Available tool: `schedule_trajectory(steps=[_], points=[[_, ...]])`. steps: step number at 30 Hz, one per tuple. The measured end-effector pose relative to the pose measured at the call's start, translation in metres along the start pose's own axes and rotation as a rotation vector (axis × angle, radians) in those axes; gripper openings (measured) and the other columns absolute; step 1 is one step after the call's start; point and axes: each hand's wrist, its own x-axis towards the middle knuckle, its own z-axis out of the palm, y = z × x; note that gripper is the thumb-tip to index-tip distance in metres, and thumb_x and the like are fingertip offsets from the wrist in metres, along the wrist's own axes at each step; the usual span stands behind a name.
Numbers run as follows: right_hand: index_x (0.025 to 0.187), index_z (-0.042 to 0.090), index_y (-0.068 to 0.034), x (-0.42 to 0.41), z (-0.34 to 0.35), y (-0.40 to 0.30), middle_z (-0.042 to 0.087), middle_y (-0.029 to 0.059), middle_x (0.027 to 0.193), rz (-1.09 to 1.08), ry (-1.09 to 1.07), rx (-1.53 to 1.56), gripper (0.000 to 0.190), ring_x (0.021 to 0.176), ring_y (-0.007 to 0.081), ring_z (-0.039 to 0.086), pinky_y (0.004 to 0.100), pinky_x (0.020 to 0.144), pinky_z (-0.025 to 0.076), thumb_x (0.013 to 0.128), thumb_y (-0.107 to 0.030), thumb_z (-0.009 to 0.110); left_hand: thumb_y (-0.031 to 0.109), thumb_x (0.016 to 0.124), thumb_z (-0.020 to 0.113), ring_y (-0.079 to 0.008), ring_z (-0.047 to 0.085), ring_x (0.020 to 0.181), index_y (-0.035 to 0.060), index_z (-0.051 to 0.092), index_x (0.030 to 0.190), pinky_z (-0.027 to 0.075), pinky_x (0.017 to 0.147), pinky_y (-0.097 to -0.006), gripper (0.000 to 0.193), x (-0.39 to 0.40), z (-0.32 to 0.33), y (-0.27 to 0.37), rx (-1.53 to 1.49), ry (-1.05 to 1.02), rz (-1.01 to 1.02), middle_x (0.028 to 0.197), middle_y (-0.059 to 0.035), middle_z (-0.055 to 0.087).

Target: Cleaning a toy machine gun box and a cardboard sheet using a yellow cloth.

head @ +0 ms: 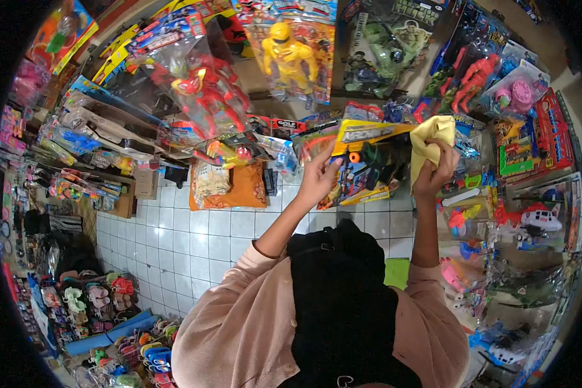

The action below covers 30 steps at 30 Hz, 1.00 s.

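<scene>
My left hand (318, 177) grips the left edge of a packaged toy set (363, 167), which has a yellow header card and dark plastic pieces behind clear film. In my right hand (436, 167) is a folded yellow cloth (419, 145), raised just right of the package. Fingers of that hand press into the cloth's folds. Straight ahead hangs a bagged yellow action figure (288, 56). Bagged red figures (208, 92) hang to its left, and a green figure pack (390, 48) to its right.
Packaged toys line the right wall, among them a toy helicopter (541, 218) and a red boxed set (553, 126). On the white tiled floor (208, 233) lies an orange patterned cushion (252, 186). Racks of sandals (99, 296) stand at lower left, beside a blue roll (111, 334).
</scene>
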Motion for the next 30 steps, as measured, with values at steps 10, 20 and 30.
schedule_trajectory(steps=[10,20,30], points=[[0.064,0.058,-0.007,-0.03,0.014,-0.151,0.057,0.0003,0.072,-0.113,-0.393,0.097,0.016,0.075,0.0207,0.048,0.0359,0.069,0.032,0.06,-0.019,0.069,0.006,0.078,0.055,-0.0361,0.055,0.066,0.0092,0.055,0.112,0.044,0.059,-0.0353,0.034,-0.066,-0.109,0.063,0.491,-0.077,0.291,0.073,-0.0225,0.056],[0.112,0.052,-0.015,-0.082,0.085,-0.258,0.045,0.009,0.092,-0.244,-0.96,0.174,0.046,0.078,0.0247,0.055,0.0362,0.064,0.045,0.067,-0.02,0.063,0.012,0.07,0.061,-0.0308,0.058,0.062,0.0128,0.064,0.087,0.046,0.056,-0.0402,0.016,-0.137,-0.207,0.054,0.989,-0.12,0.19,0.066,-0.0139,0.059],[0.107,0.058,-0.018,-0.136,0.165,-0.305,0.043,0.0118,0.095,-0.367,-1.096,0.084,0.045,0.083,0.027,0.055,0.0375,0.066,0.046,0.065,-0.027,0.069,0.017,0.067,0.065,-0.0272,0.059,0.059,0.0158,0.066,0.083,0.046,0.052,-0.0365,0.016,-0.178,-0.272,0.039,1.153,0.069,0.041,0.065,-0.0092,0.061]])
